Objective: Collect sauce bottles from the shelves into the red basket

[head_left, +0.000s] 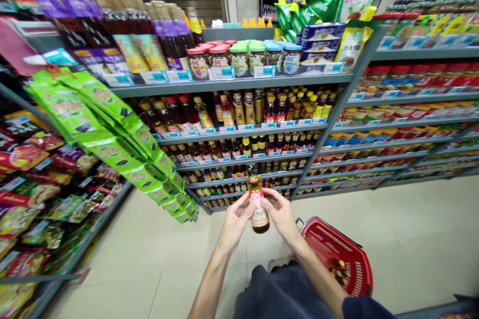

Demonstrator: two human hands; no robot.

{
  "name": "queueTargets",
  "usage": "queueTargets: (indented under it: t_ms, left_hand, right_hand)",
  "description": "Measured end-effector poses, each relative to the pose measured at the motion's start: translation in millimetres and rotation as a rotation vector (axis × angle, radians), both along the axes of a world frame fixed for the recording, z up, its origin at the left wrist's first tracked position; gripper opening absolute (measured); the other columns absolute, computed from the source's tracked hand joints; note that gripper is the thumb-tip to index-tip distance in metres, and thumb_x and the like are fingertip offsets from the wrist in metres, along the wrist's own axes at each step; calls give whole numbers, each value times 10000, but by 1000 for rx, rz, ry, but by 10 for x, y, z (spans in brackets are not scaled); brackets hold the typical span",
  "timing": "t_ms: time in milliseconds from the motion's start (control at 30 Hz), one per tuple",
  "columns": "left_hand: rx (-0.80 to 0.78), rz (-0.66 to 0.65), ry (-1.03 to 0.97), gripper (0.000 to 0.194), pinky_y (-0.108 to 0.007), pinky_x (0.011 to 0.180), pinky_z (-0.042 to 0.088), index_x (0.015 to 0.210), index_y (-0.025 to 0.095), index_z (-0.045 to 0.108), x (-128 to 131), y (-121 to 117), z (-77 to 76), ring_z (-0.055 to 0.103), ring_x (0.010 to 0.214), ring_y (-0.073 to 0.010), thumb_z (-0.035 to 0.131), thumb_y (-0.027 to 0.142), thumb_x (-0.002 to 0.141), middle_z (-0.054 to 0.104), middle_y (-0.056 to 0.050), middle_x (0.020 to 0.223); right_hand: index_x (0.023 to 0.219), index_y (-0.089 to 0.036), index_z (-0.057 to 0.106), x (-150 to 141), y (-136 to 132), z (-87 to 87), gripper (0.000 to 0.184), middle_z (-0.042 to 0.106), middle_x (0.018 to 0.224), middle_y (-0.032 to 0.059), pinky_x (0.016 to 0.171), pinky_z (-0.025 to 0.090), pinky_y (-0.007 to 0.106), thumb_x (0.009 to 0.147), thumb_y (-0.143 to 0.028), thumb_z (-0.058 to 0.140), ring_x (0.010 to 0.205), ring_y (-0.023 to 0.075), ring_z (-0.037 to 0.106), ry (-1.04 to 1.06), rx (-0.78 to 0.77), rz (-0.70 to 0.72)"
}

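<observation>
I hold a small bottle (258,204) of brown liquid with a dark cap and a pink-and-white label upright in front of me, between both hands. My left hand (236,219) grips its left side with fingers curled round it. My right hand (280,213) wraps the right side, a ring on one finger. The bottle is level with the lower shelves of sauce bottles (239,149) straight ahead.
A red shopping basket (339,254) with a few items stands on the tiled floor at my right. Grey shelving (232,83) with bottles and jars faces me. Hanging green packets (112,134) and snack bags line the left; packaged goods fill the right shelves.
</observation>
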State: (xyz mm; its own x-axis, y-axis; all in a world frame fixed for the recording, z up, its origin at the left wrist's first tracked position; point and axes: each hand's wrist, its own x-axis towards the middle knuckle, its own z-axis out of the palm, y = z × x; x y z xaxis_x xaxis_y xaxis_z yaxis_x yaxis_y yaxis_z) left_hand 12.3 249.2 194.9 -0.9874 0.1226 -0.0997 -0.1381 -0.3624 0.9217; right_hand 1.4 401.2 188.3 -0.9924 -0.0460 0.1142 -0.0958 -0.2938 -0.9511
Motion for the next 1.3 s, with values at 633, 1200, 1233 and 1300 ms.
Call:
queueTargets:
  t_ms: [633,1200,1233,1300]
  left_hand:
    - [-110,28,-219,561,-351,966,561,1241,202,689,-323,1149,-186,727,1041,-251,849,426,752,744,-131,1177]
    - [-181,-187,-134,533,-358,962,558,1247,227,680,-155,1098,-258,727,944,-204,815,453,784,744,-77,1144]
    - [-173,-185,-142,541,-357,957,560,1240,223,686,-137,1032,-270,728,938,-205,826,454,771,744,-80,1146]
    - [-150,-167,-156,562,-337,943,563,1217,214,702,-89,909,-278,725,948,-205,857,452,732,744,-80,1150]
  right_hand:
    - [1148,-162,694,320,1749,-1566,544,731,1155,143,990,511,453,916,-634,557,1091,267,683,-415,200,-249]
    - [1018,-184,742,1082,1482,-1712,326,760,961,63,820,546,331,921,-473,627,881,194,710,-435,262,-467]
    - [1018,-180,740,1084,1423,-1636,346,760,954,68,809,550,330,924,-489,618,869,192,711,-416,261,-460]
    - [1051,-175,726,1047,1303,-1421,397,756,986,81,807,553,330,942,-525,575,884,188,710,-365,258,-432]
